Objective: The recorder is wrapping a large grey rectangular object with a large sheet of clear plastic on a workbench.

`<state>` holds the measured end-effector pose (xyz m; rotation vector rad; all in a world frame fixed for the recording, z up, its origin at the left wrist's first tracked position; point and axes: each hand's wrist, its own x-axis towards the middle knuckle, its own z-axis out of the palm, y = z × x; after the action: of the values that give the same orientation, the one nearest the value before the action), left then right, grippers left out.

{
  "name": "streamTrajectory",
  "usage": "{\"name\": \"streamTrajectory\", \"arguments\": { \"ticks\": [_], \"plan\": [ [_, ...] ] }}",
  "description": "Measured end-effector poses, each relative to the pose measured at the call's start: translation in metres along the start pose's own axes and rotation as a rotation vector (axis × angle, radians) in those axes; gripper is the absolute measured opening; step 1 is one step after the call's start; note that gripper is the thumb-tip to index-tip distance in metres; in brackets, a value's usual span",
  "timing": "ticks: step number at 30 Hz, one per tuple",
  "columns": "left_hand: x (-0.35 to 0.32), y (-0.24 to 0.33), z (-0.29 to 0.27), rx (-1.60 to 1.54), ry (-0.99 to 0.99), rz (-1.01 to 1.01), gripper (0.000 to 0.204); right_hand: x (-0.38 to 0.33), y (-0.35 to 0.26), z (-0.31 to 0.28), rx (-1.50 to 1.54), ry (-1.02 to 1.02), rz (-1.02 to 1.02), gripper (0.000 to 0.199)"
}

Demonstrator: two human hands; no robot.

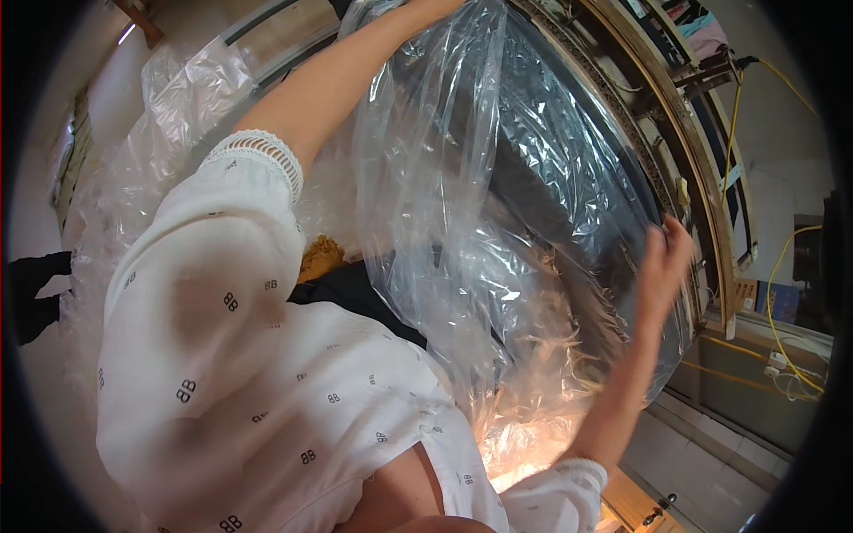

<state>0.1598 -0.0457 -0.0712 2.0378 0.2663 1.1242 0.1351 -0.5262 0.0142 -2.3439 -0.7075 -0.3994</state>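
Note:
A large sheet of clear plastic film hangs in loose folds in front of me, over a dark, smooth surface. My left arm stretches up to the top edge, where my left hand shows only in part above the film's upper end; its fingers are out of sight. On the right, my right hand is raised by the film's right border, close to a long frame rail. Its fingers are slightly bent and apart, and I see nothing between them. Whether they touch the film cannot be told.
More crumpled clear film lies at the left. Long wooden and metal rails curve along the right. Yellow cables hang beyond them, near a blue box. A wooden piece with a dark knob stands at the lower right.

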Motion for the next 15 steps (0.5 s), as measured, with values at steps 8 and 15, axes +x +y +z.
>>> {"name": "streamTrajectory", "arguments": {
  "ticks": [8,15],
  "plan": [
    [-0.004,0.008,-0.004,-0.058,0.011,-0.11,0.024,-0.107,-0.119,0.112,-0.169,-0.338,-0.192,0.043],
    [-0.001,0.027,-0.005,-0.046,-0.027,-0.181,0.017,-0.236,0.007,-0.037,-0.448,-0.201,0.368,0.032]
  ]
}}
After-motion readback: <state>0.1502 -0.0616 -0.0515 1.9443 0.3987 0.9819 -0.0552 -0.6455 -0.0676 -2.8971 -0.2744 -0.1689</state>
